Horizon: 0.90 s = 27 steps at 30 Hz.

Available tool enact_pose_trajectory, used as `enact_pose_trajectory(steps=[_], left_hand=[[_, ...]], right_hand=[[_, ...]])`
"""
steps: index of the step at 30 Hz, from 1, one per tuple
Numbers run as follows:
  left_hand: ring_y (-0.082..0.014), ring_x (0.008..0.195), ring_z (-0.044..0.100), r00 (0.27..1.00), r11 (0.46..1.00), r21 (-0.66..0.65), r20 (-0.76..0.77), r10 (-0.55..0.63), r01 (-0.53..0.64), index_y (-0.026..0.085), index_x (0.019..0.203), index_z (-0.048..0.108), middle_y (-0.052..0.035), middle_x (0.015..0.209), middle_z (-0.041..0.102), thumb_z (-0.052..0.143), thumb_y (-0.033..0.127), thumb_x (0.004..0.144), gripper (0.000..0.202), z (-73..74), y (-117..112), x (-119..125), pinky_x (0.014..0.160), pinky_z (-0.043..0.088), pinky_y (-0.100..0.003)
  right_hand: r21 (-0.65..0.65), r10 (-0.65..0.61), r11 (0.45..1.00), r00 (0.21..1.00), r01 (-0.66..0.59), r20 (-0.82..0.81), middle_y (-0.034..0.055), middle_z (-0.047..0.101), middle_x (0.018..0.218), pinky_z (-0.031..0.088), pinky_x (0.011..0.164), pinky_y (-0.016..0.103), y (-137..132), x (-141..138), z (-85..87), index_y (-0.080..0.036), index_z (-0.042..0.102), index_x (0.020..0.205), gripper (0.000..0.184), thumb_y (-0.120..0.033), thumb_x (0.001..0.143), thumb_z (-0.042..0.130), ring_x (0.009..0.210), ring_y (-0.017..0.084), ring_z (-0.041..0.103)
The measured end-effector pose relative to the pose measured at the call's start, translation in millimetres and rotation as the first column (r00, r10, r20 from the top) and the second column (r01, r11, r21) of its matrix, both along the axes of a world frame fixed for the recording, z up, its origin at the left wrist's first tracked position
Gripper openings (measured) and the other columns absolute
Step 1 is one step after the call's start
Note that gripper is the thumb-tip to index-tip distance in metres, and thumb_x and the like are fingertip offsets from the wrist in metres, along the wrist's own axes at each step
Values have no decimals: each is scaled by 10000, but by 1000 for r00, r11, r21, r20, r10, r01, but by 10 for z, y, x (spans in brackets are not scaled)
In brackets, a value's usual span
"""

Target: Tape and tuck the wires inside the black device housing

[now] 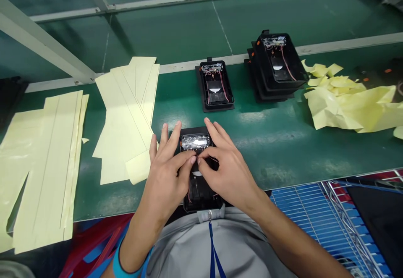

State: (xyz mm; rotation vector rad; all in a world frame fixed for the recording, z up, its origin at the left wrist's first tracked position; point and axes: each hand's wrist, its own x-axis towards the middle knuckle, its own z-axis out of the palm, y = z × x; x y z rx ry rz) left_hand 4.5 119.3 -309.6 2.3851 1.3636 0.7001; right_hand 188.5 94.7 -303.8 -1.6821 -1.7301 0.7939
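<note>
A black open device housing (pixel 197 194) with a circuit board and thin red wires lies at the near edge of the green belt (pixel 270 143), right in front of me. My left hand (pixel 166 169) rests on its left side, thumb and forefinger pinched at the centre. My right hand (pixel 226 164) covers the right side, its thumb and forefinger pinched against the left hand's over the wires. What the fingertips pinch is too small to make out.
Another open housing (pixel 215 85) lies farther back on the belt, and a stack of housings (pixel 277 66) stands to its right. Pale yellow backing sheets (pixel 129 114) lie at left (pixel 40 164); crumpled yellow paper (pixel 346 101) lies at right. A blue wire rack (pixel 308 215) sits lower right.
</note>
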Motion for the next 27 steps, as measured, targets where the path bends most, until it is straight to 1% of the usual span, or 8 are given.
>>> enact_pose_trajectory(steps=[3,6,10,15,19,23,27], left_hand=[[-356,1720,270,1000,1000,20,11,-12,12,263,1097,851,-1,1783,334,597,221,1086,258,-8,18,1,1392,293,-728],[-369,1713,279,1000,999,40,10,-9,9,246,1068,857,-22,1778,342,612,210,1075,248,-13,38,5,1389,305,-725],[-388,1698,313,1000,1000,24,-21,-8,9,228,1027,853,-22,1777,342,631,195,1053,225,4,74,7,1376,335,-728],[-399,1706,286,998,999,18,-54,-35,36,213,998,838,-11,1782,330,601,200,1063,246,37,108,20,1382,300,-749],[-382,1721,252,997,998,-59,-69,-40,36,188,947,782,0,1794,299,534,191,1078,280,33,94,33,1374,293,-761],[-323,1737,231,1000,989,-147,-19,-6,3,192,1000,734,-12,1813,253,483,210,1100,270,-1,55,27,1377,322,-723],[-281,1737,244,999,982,-188,35,16,-10,203,1022,719,-13,1817,248,494,240,1106,242,-21,30,1,1388,325,-685]], right_hand=[[11,3,1000,1000,-3,6,-22,233,1825,429,1335,633,5,0,-4,-203,768,775,250,-199,976,619,1738,345,202],[22,-1,1000,1000,0,7,-16,225,1825,420,1340,628,10,1,-12,-202,776,775,263,-199,979,610,1737,343,206],[18,2,1000,1000,-2,4,-22,209,1829,406,1355,615,9,6,-21,-204,786,800,259,-200,986,606,1738,335,205],[12,8,1000,1000,-8,0,-23,207,1834,412,1360,590,-4,15,-20,-205,780,836,225,-200,983,610,1738,319,212],[8,5,1000,1000,-5,-1,-24,202,1834,404,1365,584,-10,12,-7,-204,767,823,230,-202,983,602,1741,317,199],[13,-3,1000,1000,3,-9,-10,222,1828,407,1360,605,4,1,-7,-200,748,790,228,-189,974,614,1734,330,215],[4,-4,1000,1000,4,-21,-21,222,1821,406,1350,637,22,-7,-9,-213,798,809,247,-196,982,623,1739,332,188]])
